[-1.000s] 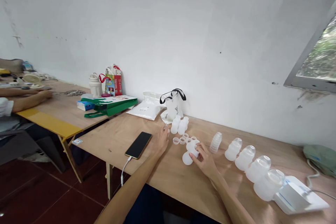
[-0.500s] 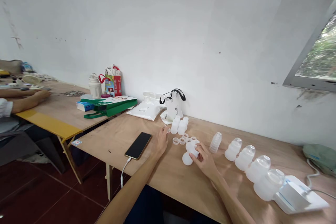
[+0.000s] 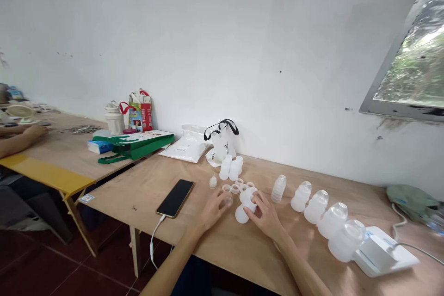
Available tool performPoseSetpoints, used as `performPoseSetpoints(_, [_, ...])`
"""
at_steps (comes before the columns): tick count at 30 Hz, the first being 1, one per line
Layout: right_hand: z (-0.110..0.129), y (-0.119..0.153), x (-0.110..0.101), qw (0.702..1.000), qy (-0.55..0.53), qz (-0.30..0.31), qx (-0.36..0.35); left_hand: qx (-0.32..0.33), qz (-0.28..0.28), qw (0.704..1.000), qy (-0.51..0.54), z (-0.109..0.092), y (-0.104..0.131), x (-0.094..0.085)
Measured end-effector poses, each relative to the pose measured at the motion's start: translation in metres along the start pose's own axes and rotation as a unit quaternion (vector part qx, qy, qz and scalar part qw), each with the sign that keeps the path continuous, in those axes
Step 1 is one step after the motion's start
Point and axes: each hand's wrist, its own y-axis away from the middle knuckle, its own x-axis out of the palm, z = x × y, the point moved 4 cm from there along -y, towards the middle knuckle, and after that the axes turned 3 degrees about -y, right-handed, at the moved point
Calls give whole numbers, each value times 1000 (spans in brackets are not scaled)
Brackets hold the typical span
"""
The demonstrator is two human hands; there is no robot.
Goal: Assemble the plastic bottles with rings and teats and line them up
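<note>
My right hand [image 3: 265,212] grips a frosted white baby bottle [image 3: 242,214] with a narrow waist, fingers curled on its upper part. Just left of it, my left hand [image 3: 212,209] pinches a small translucent piece [image 3: 227,201] that looks like a bottle teat. A similar clear teat [image 3: 212,181] stands on the table beyond my left hand. Several white screw rings [image 3: 235,188] lie behind the held bottle. Further back stand frosted bottles [image 3: 225,168] without caps. A stack of clear caps [image 3: 278,188] is to the right of the rings.
Capped bottles [image 3: 333,221] line the right side, beside a white box [image 3: 379,254] with a cable. A charging phone [image 3: 175,198] lies at left. White bags [image 3: 187,143], a green bag [image 3: 138,144] and a green cloth item [image 3: 412,201] are further off. Another person's hand [image 3: 33,133] rests on the neighbouring table.
My left hand has come back from beside the standing bottles toward the held bottle, now with a translucent piece in its fingers. My right hand stays on the bottle. The view has turned slightly right.
</note>
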Motion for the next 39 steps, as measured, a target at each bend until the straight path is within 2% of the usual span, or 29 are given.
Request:
performPoseSetpoints(2, [0,2,0,1000,6,6,0,7,49,999,1,-4,10,7])
performPoseSetpoints(5, [0,3,0,1000,8,17,5,-8,74,997,-2,-7,19,10])
performPoseSetpoints(13, [0,1,-1,999,-6,43,14,-38,25,999,-7,-1,19,11])
performPoseSetpoints(20, [-4,3,2,996,-57,67,13,-38,16,999,-7,-10,18,7])
performPoseSetpoints(28, [-11,5,3,994,-105,18,22,-51,35,998,-13,-6,17,13])
performPoseSetpoints(39, [-9,2,4,991,-122,46,34,-36,85,996,-15,-18,19,6])
